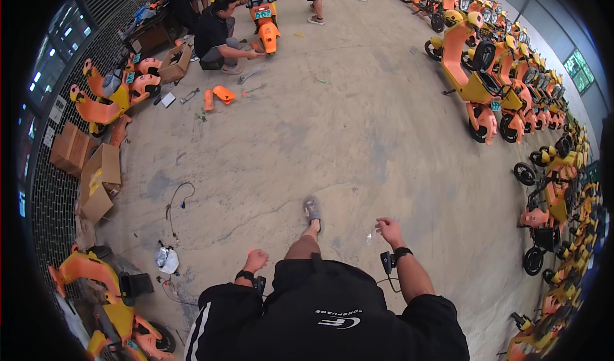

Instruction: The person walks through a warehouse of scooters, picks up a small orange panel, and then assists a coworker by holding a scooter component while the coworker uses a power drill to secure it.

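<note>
Grey shoe [311,205] forward on concrete floor [275,143].
Left hand [257,259] left of shoe, grip unclear; right hand [389,232] right of it, fingers loosely parted; white plastic bundle [167,260] farther left of shoe.

Concrete floor [307,137], white bag [167,260], black cable [170,211], orange panels [224,94], cardboard boxes [96,205], parked scooters [480,90]

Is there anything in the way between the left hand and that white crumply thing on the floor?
Nothing visible. Between the left hand and the white crumpled thing, only floor shows. A dark cable lies farther ahead, not between them.
</note>
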A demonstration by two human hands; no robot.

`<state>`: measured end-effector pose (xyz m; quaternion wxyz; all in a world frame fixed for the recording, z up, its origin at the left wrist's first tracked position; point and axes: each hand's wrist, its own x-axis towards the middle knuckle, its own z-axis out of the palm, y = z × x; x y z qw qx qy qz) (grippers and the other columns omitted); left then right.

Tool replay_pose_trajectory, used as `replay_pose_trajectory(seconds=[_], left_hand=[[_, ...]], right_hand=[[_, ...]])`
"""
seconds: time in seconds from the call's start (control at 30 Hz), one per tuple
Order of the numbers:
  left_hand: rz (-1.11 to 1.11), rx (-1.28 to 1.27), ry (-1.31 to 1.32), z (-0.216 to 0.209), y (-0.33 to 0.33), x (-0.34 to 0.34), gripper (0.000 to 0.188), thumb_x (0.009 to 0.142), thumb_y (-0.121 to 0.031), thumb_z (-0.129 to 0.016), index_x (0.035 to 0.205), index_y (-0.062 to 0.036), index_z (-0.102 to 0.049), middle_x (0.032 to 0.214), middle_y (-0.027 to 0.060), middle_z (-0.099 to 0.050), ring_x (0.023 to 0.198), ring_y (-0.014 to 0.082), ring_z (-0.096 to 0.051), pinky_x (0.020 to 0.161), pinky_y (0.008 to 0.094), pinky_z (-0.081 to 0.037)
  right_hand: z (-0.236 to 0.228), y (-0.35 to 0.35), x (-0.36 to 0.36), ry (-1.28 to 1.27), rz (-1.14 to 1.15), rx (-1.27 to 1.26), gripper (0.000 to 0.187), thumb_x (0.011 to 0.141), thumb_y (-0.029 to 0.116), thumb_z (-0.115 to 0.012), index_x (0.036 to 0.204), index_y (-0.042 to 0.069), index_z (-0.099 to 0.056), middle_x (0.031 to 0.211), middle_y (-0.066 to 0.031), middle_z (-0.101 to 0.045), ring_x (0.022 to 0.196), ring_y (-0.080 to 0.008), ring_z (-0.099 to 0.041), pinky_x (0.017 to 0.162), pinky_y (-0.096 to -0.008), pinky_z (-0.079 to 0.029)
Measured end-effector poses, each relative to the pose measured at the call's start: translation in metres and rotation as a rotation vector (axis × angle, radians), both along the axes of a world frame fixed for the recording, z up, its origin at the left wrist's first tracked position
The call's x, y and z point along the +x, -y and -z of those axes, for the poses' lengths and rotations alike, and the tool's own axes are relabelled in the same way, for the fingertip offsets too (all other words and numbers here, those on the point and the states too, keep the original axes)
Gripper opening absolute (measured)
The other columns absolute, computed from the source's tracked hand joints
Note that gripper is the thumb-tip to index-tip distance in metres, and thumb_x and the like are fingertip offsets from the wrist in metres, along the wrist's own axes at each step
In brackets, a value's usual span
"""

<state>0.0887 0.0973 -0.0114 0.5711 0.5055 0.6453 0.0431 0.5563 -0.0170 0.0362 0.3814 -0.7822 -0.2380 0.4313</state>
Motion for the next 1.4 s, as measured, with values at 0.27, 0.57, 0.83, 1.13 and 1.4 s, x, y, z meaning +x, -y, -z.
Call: replay_pose_trajectory(seconds=[0.27, 0.57, 0.83, 1.13, 1.4], left_hand=[[0.076, -0.269, -0.109, 0.051, -0.176, 0.077, 0.015, 0.069, -0.012, -0.047, 0.064, -0.0013, -0.056, 0.059, 0.0100, -0.056, 0.050, 0.0185, -0.056, 0.041, 0.0286, -0.045], [0.034, 0.014, -0.062, 0.014, -0.384, 0.197, 0.016, 0.070, -0.014, -0.047, 0.067, -0.0009, -0.055, 0.059, 0.0092, -0.057, 0.049, 0.0174, -0.056, 0.042, 0.0274, -0.043], [0.197, -0.281, -0.173, 0.051, -0.507, 0.274, 0.010, 0.070, -0.007, -0.048, 0.074, -0.0021, -0.055, 0.059, 0.0052, -0.056, 0.049, 0.0165, -0.055, 0.041, 0.0259, -0.042], [-0.160, -0.013, 0.039, 0.002, -0.682, 0.448, 0.015, 0.073, -0.015, -0.048, 0.069, -0.0025, -0.053, 0.061, 0.0072, -0.057, 0.050, 0.0141, -0.055, 0.042, 0.0246, -0.043], [0.006, -0.228, -0.047, 0.069, -0.854, 0.508, 0.015, 0.070, -0.013, -0.050, 0.064, -0.0016, -0.058, 0.060, 0.0083, -0.058, 0.049, 0.0162, -0.056, 0.040, 0.0290, -0.044]], right_hand=[[0.085, -0.003, 0.049, -0.153, 0.012, -0.542, 0.025, 0.071, 0.021, -0.051, 0.077, -0.002, -0.059, 0.070, -0.0111, -0.060, 0.060, -0.0193, -0.058, 0.048, -0.0314, -0.046], [0.111, -0.131, 0.104, 0.032, -0.239, -0.419, 0.038, 0.066, 0.033, -0.056, 0.082, -0.001, -0.059, 0.081, -0.0197, -0.059, 0.080, -0.0291, -0.058, 0.066, -0.0342, -0.045], [0.078, -0.400, 0.261, 0.030, -0.197, -0.440, 0.034, 0.068, 0.030, -0.055, 0.083, -0.001, -0.059, 0.074, -0.0150, -0.061, 0.065, -0.0216, -0.059, 0.058, -0.0312, -0.046], [0.069, -0.709, 0.476, 0.058, -0.095, -0.277, 0.024, 0.075, 0.017, -0.046, 0.084, -0.002, -0.058, 0.069, -0.0114, -0.060, 0.057, -0.0170, -0.058, 0.050, -0.0265, -0.046], [0.048, -0.877, 0.525, -0.062, -0.121, -0.192, 0.025, 0.077, 0.020, -0.048, 0.091, 0.001, -0.057, 0.076, -0.0102, -0.060, 0.061, -0.0148, -0.057, 0.052, -0.0253, -0.045]])
